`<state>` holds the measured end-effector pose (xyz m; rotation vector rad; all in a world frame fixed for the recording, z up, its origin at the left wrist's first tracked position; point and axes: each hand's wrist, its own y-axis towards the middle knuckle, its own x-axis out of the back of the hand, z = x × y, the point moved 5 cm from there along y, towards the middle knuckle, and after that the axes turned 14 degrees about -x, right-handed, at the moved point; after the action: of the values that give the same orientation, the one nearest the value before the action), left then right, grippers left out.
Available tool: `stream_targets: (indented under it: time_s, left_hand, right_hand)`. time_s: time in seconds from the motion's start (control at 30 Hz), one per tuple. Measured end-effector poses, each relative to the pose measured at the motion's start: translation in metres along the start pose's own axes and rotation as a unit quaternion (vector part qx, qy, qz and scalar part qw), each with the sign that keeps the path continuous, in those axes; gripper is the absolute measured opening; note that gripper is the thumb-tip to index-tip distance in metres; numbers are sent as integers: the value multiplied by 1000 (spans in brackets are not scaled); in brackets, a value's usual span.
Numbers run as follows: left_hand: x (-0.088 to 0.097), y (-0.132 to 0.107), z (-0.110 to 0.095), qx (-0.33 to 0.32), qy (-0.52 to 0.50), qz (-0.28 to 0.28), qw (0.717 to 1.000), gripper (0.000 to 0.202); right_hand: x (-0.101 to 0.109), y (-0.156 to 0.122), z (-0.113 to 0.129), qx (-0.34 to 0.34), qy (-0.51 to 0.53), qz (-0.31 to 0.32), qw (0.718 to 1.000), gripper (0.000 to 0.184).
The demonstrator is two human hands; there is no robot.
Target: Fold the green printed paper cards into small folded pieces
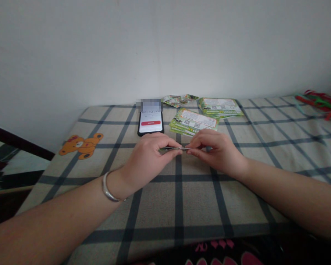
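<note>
At centre, left hand and right hand pinch a thin slip, seemingly light, creasable paper, best held by its edges; leaflets lie toward one o'clock.

The checked surface beneath the phone is beige and blue-grey; cards right of the phone are green and white.

both arms angled in toward each other; left arm runs up to the silver bracelet round the left wrist; left grip just beyond the bracelet, knuckles up, thumb and fingers pinched; right grip well right of the bracelet, same pinch mirrored, fingertips close to the left's; right arm slanting off even farther right of it
</note>
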<state>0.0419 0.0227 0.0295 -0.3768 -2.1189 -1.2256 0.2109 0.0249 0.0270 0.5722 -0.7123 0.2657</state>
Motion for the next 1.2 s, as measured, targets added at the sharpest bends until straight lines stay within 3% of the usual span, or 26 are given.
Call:
stream_targets:
  time_s: [0.27, 0.43, 0.6, 0.83, 1.07, 1.2]
  left_hand:
    - [5, 0, 9, -59, 86, 18, 994, 10]
    - [3, -1, 5, -102, 127, 38, 986, 8]
    - [0, 0, -8, -140, 129, 50, 980, 9]
    - [-1, -1, -6, -148, 136, 75, 977, 18]
    - [0, 0, -9, -150, 106, 57, 981, 23]
    - [0, 0, -11, -181, 150, 70, 970, 25]
  right_hand:
    - [8, 3, -7, -30, -38, -38, 998, 14]
    - [0, 1, -6, -18, -81, -7, 997, 4]
    - [-8, -2, 0, 11, -109, 34, 993, 12]
    - [-1, -3, 0, 33, -111, -12, 993, 11]
    - [0, -5, 2, 32, -99, -2, 995, 11]
    - [2, -6, 4, 39, -120, -14, 992, 13]
